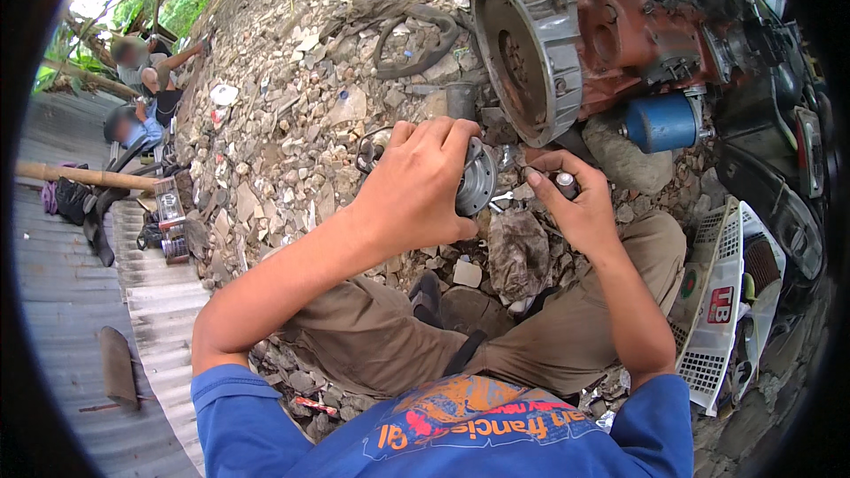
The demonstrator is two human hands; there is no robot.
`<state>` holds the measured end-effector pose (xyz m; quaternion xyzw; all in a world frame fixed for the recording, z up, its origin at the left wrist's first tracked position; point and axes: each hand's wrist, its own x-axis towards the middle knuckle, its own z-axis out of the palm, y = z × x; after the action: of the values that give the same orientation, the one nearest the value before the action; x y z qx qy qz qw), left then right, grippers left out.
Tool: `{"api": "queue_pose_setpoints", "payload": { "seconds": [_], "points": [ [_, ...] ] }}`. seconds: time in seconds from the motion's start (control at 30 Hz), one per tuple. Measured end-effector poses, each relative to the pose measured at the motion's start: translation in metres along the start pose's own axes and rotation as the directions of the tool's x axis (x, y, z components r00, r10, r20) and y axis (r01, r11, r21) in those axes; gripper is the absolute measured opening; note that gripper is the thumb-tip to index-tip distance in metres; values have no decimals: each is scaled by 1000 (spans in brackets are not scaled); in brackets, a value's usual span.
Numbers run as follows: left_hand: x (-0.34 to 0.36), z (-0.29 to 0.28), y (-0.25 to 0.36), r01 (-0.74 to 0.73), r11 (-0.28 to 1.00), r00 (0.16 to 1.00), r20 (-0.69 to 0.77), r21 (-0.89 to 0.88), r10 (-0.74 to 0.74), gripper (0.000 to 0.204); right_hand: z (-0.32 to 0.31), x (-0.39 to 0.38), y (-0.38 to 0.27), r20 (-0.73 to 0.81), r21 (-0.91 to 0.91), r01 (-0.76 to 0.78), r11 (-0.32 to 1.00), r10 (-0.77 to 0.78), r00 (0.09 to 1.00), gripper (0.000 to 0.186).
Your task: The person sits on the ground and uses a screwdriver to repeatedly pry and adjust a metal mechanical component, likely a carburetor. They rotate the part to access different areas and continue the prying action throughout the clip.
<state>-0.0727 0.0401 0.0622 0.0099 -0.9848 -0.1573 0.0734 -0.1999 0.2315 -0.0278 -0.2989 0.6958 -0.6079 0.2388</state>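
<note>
Far to the left, grey wavy metal sheets (164, 336) along the edge of the stony ground (266, 62). Across them, a long bamboo pole (84, 177). Past that, two people (146, 128) sitting well apart from the work.

Nearer the middle, brown trouser legs (372, 336) bent and spread wide, maybe to make room for working low down. Up above them, the left hand (421, 177) gripping a round metal part (479, 179), fingers over the top and thumb underneath, likely to stop a drop onto the stones. Flat side with little holes turned to the right, perhaps for easy reach by the other hand. Just below and to the right, a small shiny wrench (503, 200), probably put there to be close by. Under that, a dirty rag (518, 252), maybe handy for wiping grease.

Next, the right hand (580, 212) curled around a small dark cylinder (565, 182) with a shiny end. Thumb and pointing finger close together; too small to tell about anything pinched there.

Farther right, a big red engine (646, 62) with a blue oil filter (660, 122). Near it, a big stone (624, 155), perhaps for propping. Last, a white plastic basket (722, 257), likely for carrying bits and pieces.
</note>
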Motion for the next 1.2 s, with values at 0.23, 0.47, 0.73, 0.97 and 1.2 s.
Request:
{"api": "queue_pose_setpoints", "payload": {
  "seconds": [0.23,0.47,0.73,0.97,1.2],
  "points": [
    [-18,5,-1,-66,985,998,5,162,66,85,23,-11,-10,219,357,-354,864,291,931,21],
    [-30,8,-2,-58,985,997,65,164,48,84,36,-13,-12,291,359,-378,853,283,914,24],
    [-35,6,-4,-23,985,998,68,170,12,83,35,-3,-7,224,425,-457,781,399,889,23],
    [-38,-1,-8,17,992,1000,6,128,-18,83,26,5,-4,220,386,-399,832,337,916,36],
    [-38,-4,-16,-13,993,988,-150,113,30,69,2,23,-6,33,-25,-332,943,333,942,36]
  ]
}}
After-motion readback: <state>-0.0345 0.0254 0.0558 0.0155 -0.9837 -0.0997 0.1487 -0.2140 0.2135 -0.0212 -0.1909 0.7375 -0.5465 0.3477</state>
